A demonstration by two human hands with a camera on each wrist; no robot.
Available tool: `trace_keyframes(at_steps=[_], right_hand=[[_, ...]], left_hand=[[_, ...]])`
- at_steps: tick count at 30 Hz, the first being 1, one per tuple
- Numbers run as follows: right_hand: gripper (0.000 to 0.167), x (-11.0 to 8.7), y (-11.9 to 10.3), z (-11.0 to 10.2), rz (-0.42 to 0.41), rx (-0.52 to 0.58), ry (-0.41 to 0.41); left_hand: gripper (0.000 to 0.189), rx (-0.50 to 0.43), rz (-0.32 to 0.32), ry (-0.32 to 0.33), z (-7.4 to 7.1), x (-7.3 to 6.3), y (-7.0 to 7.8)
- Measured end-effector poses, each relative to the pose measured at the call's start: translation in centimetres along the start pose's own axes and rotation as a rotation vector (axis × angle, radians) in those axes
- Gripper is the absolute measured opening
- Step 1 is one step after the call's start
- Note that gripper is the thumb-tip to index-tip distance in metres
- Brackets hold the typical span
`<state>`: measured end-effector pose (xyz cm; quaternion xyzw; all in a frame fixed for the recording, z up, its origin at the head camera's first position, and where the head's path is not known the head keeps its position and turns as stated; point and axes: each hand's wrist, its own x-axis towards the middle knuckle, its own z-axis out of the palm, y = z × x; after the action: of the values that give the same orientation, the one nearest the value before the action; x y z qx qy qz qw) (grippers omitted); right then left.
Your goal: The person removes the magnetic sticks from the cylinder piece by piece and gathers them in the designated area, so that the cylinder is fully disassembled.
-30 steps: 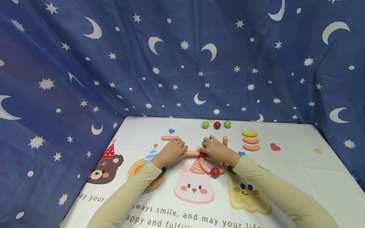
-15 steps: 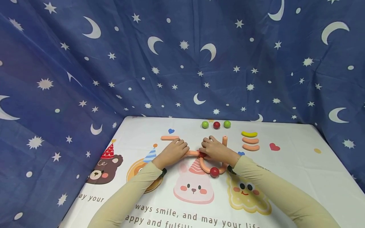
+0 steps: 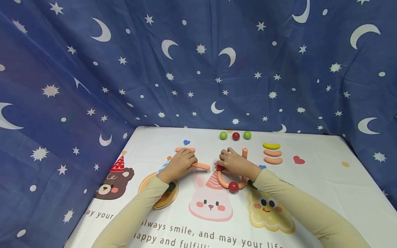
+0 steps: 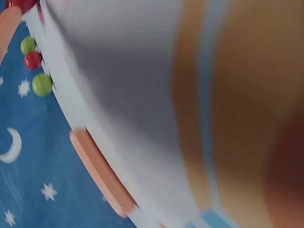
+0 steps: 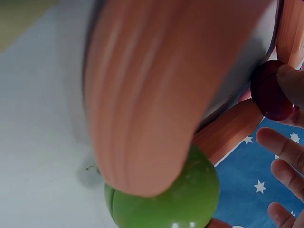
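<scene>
In the head view, my left hand [image 3: 181, 163] pinches one end of a straight salmon-pink stick [image 3: 201, 166]. The stick's far end points right, a short gap from a dark red ball [image 5: 268, 90]. My right hand [image 3: 233, 162] grips that ball, thumb pressed on it and other fingers spread below in the right wrist view. The ball belongs to a ring of pink pieces: a curved piece [image 3: 221, 181] leads down to another red ball [image 3: 233, 187]. A green ball [image 5: 166, 204] joins the ring too, hidden by my right hand in the head view. A straight piece [image 3: 245, 152] sticks out behind.
Another straight pink stick [image 3: 185, 150] lies behind my left hand. Two green balls and a red ball [image 3: 236, 136] line up at the back. To the right lie a yellow curved piece [image 3: 271, 146] and two pink curved ones [image 3: 273, 160]. A starry curtain [image 3: 198, 69] hangs behind.
My left hand has moved left with the straight pink stick, whose end has come away from the red ball. My right hand has stayed in place.
</scene>
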<state>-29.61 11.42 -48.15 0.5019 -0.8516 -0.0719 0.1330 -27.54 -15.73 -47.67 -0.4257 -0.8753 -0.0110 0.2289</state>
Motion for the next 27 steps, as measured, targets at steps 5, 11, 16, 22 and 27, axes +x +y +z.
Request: trace_keyframes(at_steps=[5,11,16,22,27], right_hand=[[0.03,0.0,0.0,0.1,0.0,0.019,0.005],[0.031,0.0,0.1,0.0,0.005,0.031,0.001],[0.03,0.0,0.1,-0.2,0.006,0.03,-0.017],[0.031,0.1,0.1,-0.4,0.008,0.032,-0.025],[0.029,0.1,0.0,-0.3,0.005,0.037,-0.008]], left_hand=[[0.022,0.002,-0.042,0.058,-0.2,-1.4,-1.7],[0.018,0.024,-0.104,0.019,0.3,-3.0,-4.0],[0.019,-0.02,-0.188,-0.054,0.7,-3.7,-5.7],[0.019,-0.028,-0.194,-0.128,1.3,-3.6,-7.0],[0.02,0.038,-0.121,-0.202,2.2,-3.3,-7.7]])
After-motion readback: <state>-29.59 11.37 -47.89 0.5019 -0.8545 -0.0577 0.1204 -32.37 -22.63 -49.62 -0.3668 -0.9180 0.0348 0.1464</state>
